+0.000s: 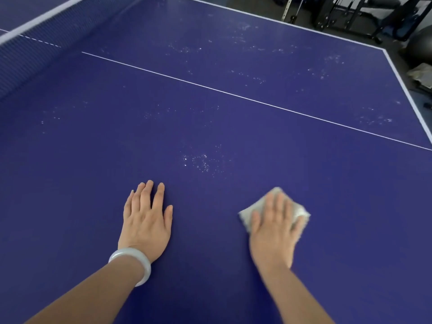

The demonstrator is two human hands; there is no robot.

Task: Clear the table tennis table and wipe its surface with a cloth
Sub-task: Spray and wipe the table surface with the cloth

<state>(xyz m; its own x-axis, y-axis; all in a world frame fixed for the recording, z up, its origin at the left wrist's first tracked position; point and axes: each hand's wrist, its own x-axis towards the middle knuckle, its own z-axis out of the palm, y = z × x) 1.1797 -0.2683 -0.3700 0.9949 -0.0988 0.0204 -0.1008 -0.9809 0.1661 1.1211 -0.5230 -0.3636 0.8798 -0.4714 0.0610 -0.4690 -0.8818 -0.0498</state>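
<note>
Cloth (300, 210), just one, pressed under flat right hand (273, 228); left hand (146, 220) spread on table (210, 113)

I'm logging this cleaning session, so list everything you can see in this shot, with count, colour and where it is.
blue table tennis table: one, blue, white-edged, fills the view
white centre line: one, white, crossing the table
dark blue net: one, white top band, upper left
white dusty specks: many, white, scattered over the table
pale folded cloth: one, off-white, on the table under the right hand
black metal gym frames: several, black, beyond the far edge
dark round exercise ball: one, dark grey, far right
white smooth bangle: one, white, left wrist
left hand: one, flat on the table, empty
right hand: one, pressing flat on the cloth
</note>
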